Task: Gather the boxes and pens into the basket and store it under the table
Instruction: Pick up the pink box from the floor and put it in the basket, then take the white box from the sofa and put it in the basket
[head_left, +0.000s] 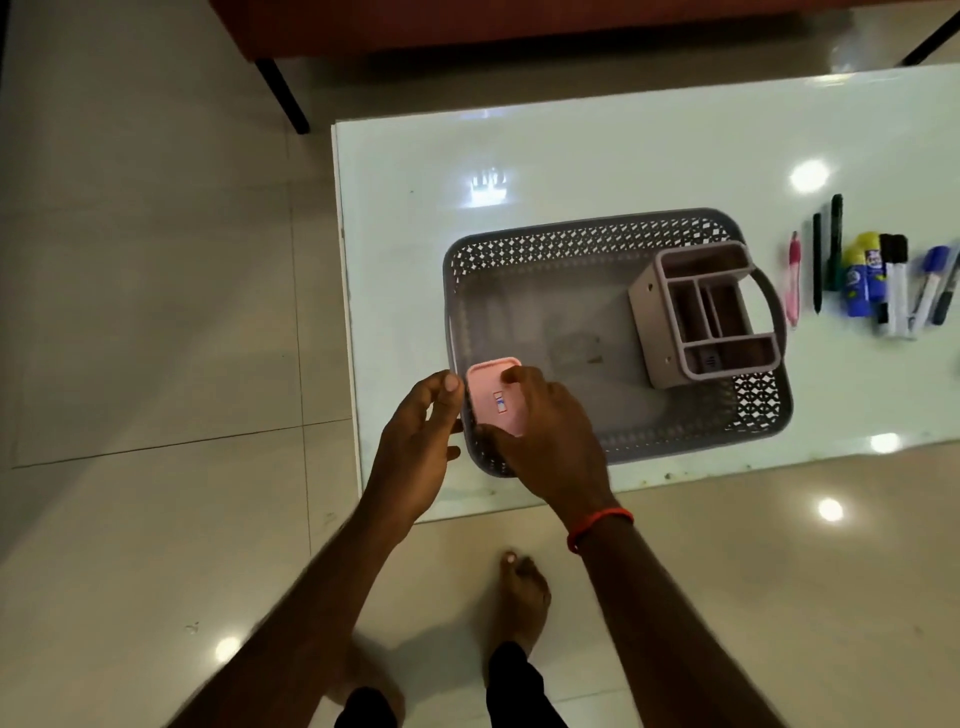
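Here the right hand (540, 421) grips the pink box (493, 397) over the basket's (597, 234) near-left corner; the left hand (421, 431) hangs open beside it. Dropped early, the box could catch the rim and tip onto the counter (571, 156)

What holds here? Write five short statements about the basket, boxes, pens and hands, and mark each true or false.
1. The grey basket stands on the table. True.
2. The divided organiser box lies outside the basket. False: it sits inside, at the basket's right end.
3. The right hand has its grip on the pink box at the basket's near left corner. True.
4. The pens and markers are already in the basket. False: they lie on the table to its right.
5. The left hand holds a pen. False: it holds nothing, beside the basket's left edge.
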